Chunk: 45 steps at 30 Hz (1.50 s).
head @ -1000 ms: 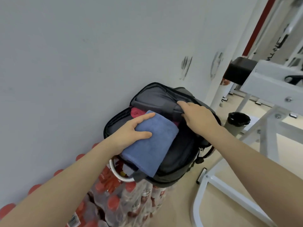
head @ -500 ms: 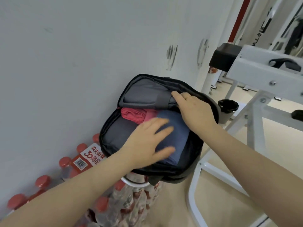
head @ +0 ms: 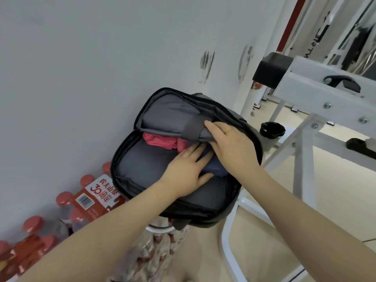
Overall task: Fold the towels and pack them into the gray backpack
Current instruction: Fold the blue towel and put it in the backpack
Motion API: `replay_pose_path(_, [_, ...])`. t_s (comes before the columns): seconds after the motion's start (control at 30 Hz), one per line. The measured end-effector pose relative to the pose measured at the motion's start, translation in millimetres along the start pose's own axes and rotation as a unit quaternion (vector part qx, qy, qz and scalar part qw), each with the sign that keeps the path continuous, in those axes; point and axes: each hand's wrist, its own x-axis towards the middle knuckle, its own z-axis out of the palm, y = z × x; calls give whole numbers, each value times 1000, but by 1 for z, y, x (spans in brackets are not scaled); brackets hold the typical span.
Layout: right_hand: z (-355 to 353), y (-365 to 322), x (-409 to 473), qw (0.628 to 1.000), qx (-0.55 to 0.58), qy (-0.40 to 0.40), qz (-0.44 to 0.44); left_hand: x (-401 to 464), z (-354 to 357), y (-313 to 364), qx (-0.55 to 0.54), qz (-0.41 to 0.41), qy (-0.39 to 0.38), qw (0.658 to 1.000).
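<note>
Towels sit inside the gray backpack (head: 142,171): a blue towel (head: 215,169) beside a pink towel (head: 160,140). Left hand (head: 186,174) presses flat, seating it; right hand (head: 232,149) grips the flap, holding the opening wide.

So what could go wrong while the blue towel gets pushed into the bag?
The gray backpack sits on stacked water bottles, so the left hand pushing hard might tip it off. If the right hand lets go of the inner flap, it may fall shut. Pushing could also crumple the blue towel against the pink towel.
</note>
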Motion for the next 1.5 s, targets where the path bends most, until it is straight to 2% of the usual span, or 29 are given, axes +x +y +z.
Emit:
replay_pose_path(0.1, [10,-13,-19,999,-16,-42,-5,-45,-7,-28,20,19,73,997])
replay_pose_path(0.27, [22,-53,-44,981,-92,-158,55,-92,-27,-60,12,-51,78,996])
replay_pose_path(0.33, [20,-58,-42,978,-84,-171,81,-104,-33,-63,13,-72,82,994])
replay_pose_path(0.43, [-1,-84,-36,985,-35,-134,102,-135,-47,-65,-9,-121,73,990])
replay_pose_path(0.5, [-10,-112,-36,996,-27,-73,45,-159,-53,-68,-31,-164,74,983])
replay_pose_path(0.57, [-12,-145,-37,997,35,-61,-43,-186,-57,-70,-29,-205,79,975])
replay_pose_path(0.63, [-6,-176,-38,981,107,-112,-120,-215,-59,-67,-31,-255,85,963])
replay_pose_path(0.73, [3,-203,-38,958,110,-161,-209,-254,-54,-51,-36,-347,103,932])
replay_pose_path(0.8, [4,-202,-36,952,70,-199,-222,-266,-46,-37,-43,-399,116,908])
replay_pose_path(0.9, [3,-178,-42,961,-15,-200,-192,-255,-32,-18,-82,-448,142,879])
replay_pose_path(0.97, [2,-158,-49,961,-33,-205,-182,-238,-21,-5,-113,-438,134,882])
replay_pose_path(1.03, [3,-139,-54,964,-30,-208,-164,-218,-10,2,-117,-395,114,904])
replay_pose_path(1.17, [9,-116,-63,976,-40,-132,-168,-181,2,0,-100,-333,59,936])
replay_pose_path(1.33, [20,-118,-53,976,-19,-109,-188,-153,11,-17,-99,-328,29,939])
replay_pose_path(1.5, [34,-141,-18,978,27,-63,-195,-140,-5,-59,-122,-352,20,928])
